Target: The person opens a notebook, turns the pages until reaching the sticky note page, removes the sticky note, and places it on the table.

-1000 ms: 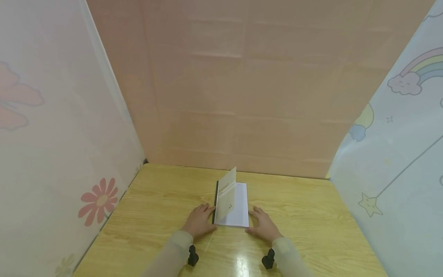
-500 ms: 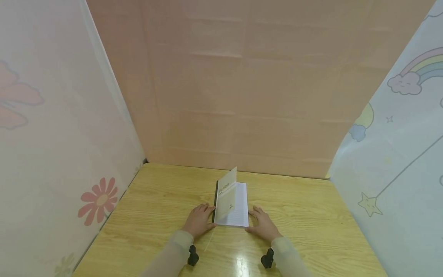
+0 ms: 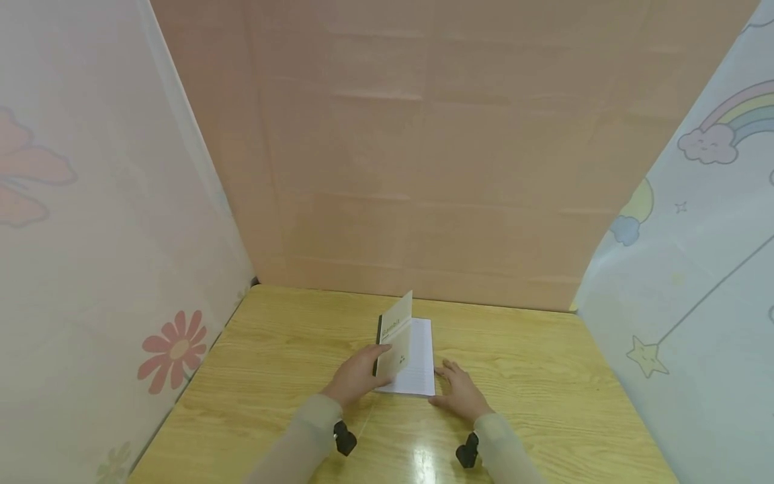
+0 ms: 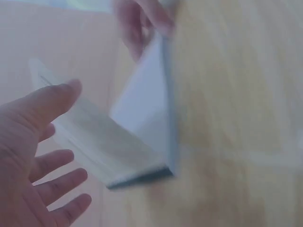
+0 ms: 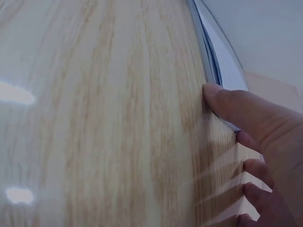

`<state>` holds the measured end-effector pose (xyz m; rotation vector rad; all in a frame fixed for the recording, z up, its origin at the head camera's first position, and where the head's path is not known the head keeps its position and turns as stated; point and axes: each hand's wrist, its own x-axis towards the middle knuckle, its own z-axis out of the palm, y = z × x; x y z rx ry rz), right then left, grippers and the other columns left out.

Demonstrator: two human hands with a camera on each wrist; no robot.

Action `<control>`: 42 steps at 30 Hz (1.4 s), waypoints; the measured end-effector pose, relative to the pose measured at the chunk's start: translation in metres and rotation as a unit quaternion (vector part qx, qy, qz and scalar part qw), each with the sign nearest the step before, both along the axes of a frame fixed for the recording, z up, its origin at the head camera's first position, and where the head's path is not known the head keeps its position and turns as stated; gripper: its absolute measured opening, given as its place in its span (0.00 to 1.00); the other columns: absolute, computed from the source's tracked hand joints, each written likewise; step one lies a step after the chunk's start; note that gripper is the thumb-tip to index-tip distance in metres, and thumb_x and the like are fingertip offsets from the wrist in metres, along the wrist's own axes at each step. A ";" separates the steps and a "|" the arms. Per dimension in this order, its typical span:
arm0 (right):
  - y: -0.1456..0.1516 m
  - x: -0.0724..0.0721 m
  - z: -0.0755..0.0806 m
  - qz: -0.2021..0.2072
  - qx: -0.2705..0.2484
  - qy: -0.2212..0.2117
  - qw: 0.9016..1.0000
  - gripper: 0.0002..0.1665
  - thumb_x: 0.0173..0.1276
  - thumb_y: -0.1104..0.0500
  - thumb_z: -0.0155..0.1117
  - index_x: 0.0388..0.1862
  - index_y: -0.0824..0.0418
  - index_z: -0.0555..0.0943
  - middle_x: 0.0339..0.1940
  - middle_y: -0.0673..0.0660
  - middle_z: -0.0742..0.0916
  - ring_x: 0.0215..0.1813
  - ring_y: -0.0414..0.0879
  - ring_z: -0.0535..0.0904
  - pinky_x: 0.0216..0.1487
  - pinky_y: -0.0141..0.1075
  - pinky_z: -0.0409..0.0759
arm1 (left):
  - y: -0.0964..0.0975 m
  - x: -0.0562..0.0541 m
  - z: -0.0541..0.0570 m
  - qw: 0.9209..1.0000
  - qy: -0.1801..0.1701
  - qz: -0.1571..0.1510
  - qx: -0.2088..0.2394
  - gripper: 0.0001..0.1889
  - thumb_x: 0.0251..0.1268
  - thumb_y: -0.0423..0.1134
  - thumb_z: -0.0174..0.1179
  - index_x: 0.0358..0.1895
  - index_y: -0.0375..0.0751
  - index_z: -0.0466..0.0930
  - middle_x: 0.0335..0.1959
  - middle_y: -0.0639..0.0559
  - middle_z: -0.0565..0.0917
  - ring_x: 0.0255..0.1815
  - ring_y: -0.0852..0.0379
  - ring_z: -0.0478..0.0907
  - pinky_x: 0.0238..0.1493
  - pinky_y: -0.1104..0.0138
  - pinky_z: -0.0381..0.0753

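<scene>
A notebook (image 3: 421, 366) lies on the table with its beige cover (image 3: 396, 327), printed "Gambit", standing half raised over lined white pages. Its dark spine (image 4: 142, 178) runs along the left side. My left hand (image 3: 357, 375) is at the cover's outer face; in the left wrist view, its thumb and fingers (image 4: 61, 184) are spread apart, and whether they touch the cover is unclear. At the notebook's right edge rests my right hand (image 3: 461, 395), its thumb (image 5: 232, 101) touching the near right corner and its fingers lying along the side.
The wooden table (image 3: 532, 363) stretches out around the notebook. A brown sheet (image 3: 411, 168) hangs behind it, with patterned panels (image 3: 695, 269) at both sides. A thin pale ribbon (image 3: 366, 423) trails toward me. Each wrist wears a black device (image 3: 467, 452).
My left hand has lifted from the notebook's spine and moved right and slightly up to the raised cover. The right hand and notebook stay about where they were.
</scene>
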<state>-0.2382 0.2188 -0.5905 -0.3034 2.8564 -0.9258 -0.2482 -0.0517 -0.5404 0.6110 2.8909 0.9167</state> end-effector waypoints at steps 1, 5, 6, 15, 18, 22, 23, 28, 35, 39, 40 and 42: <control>0.000 0.000 0.000 0.000 0.000 0.001 1.000 0.43 0.50 0.46 0.76 0.63 0.62 0.74 0.73 0.67 0.67 0.75 0.69 0.57 0.68 0.66 0.61 | 0.003 0.001 0.006 1.000 -0.002 -0.001 0.018 0.35 0.57 0.52 0.67 0.68 0.53 0.68 0.66 0.49 0.75 0.66 0.46 0.73 0.62 0.50 0.76; 0.000 -0.001 0.000 0.001 0.002 0.004 1.000 0.43 0.50 0.46 0.76 0.63 0.62 0.74 0.73 0.67 0.68 0.74 0.70 0.57 0.68 0.66 0.61 | 0.016 0.006 0.023 0.998 0.016 -0.012 0.059 0.32 0.59 0.52 0.65 0.68 0.55 0.68 0.66 0.51 0.75 0.65 0.48 0.74 0.61 0.53 0.77; 0.000 -0.001 0.000 0.002 0.003 0.003 1.000 0.43 0.50 0.46 0.76 0.63 0.61 0.74 0.73 0.67 0.67 0.74 0.70 0.57 0.68 0.66 0.61 | 0.018 0.007 0.026 0.998 0.021 -0.015 0.063 0.32 0.60 0.52 0.65 0.68 0.55 0.69 0.65 0.53 0.75 0.63 0.49 0.75 0.59 0.55 0.78; -0.001 0.000 0.000 0.008 -0.002 0.003 1.000 0.43 0.51 0.46 0.76 0.64 0.61 0.74 0.74 0.67 0.67 0.75 0.70 0.57 0.67 0.68 0.61 | 0.030 0.012 0.032 0.995 0.023 -0.035 0.085 0.24 0.64 0.47 0.61 0.64 0.53 0.73 0.59 0.55 0.75 0.53 0.55 0.80 0.49 0.70 0.82; -0.001 0.000 0.000 0.007 -0.001 0.002 1.000 0.43 0.51 0.46 0.76 0.64 0.62 0.74 0.74 0.67 0.67 0.75 0.69 0.57 0.68 0.67 0.60 | 0.032 0.011 0.031 0.996 0.019 -0.036 0.085 0.23 0.65 0.45 0.61 0.64 0.50 0.74 0.59 0.54 0.75 0.53 0.56 0.80 0.50 0.72 0.82; 0.000 0.000 -0.001 0.006 0.003 0.005 1.000 0.43 0.50 0.46 0.77 0.63 0.62 0.74 0.73 0.67 0.67 0.74 0.69 0.58 0.68 0.67 0.60 | 0.032 0.012 0.031 0.995 0.017 -0.036 0.089 0.23 0.65 0.43 0.61 0.63 0.49 0.74 0.57 0.54 0.76 0.51 0.57 0.81 0.50 0.74 0.81; 0.000 0.000 -0.001 0.006 0.005 0.006 1.000 0.43 0.50 0.46 0.77 0.63 0.62 0.74 0.73 0.67 0.68 0.74 0.69 0.58 0.67 0.67 0.61 | 0.032 0.012 0.031 0.995 0.016 -0.036 0.092 0.23 0.65 0.42 0.61 0.63 0.50 0.74 0.57 0.55 0.76 0.51 0.58 0.81 0.50 0.74 0.81; 0.000 -0.001 -0.001 0.008 0.006 0.008 1.000 0.43 0.50 0.46 0.77 0.63 0.62 0.74 0.73 0.67 0.67 0.74 0.69 0.58 0.68 0.67 0.59 | 0.028 0.013 0.031 0.994 0.016 -0.033 0.106 0.23 0.64 0.39 0.62 0.62 0.49 0.74 0.56 0.53 0.77 0.50 0.57 0.81 0.50 0.73 0.82; 0.000 0.000 0.001 0.008 -0.001 0.002 1.000 0.43 0.50 0.46 0.76 0.64 0.62 0.74 0.73 0.67 0.67 0.75 0.69 0.57 0.68 0.67 0.59 | 0.017 0.014 0.029 0.991 -0.012 -0.010 0.134 0.24 0.65 0.40 0.61 0.65 0.51 0.72 0.59 0.51 0.78 0.54 0.54 0.81 0.53 0.67 0.82; 0.001 0.000 0.001 0.007 -0.008 -0.001 1.000 0.43 0.51 0.47 0.76 0.64 0.62 0.73 0.74 0.67 0.66 0.75 0.69 0.56 0.68 0.66 0.60 | 0.006 0.015 0.027 0.985 -0.007 0.002 0.171 0.24 0.64 0.38 0.61 0.64 0.50 0.73 0.57 0.48 0.79 0.52 0.54 0.80 0.53 0.66 0.82; 0.001 0.000 0.001 0.010 -0.009 0.001 1.000 0.43 0.51 0.47 0.76 0.64 0.62 0.73 0.74 0.67 0.66 0.75 0.69 0.56 0.68 0.67 0.60 | 0.004 0.016 0.027 0.984 -0.007 0.008 0.179 0.24 0.64 0.38 0.62 0.64 0.51 0.73 0.57 0.48 0.80 0.52 0.55 0.80 0.52 0.67 0.82; 0.002 -0.001 -0.001 0.014 -0.006 0.001 1.000 0.43 0.51 0.47 0.76 0.64 0.62 0.73 0.74 0.68 0.66 0.75 0.69 0.56 0.69 0.67 0.58 | -0.002 0.017 0.025 0.981 -0.001 0.019 0.193 0.24 0.64 0.38 0.62 0.64 0.49 0.73 0.55 0.48 0.80 0.51 0.55 0.80 0.51 0.67 0.82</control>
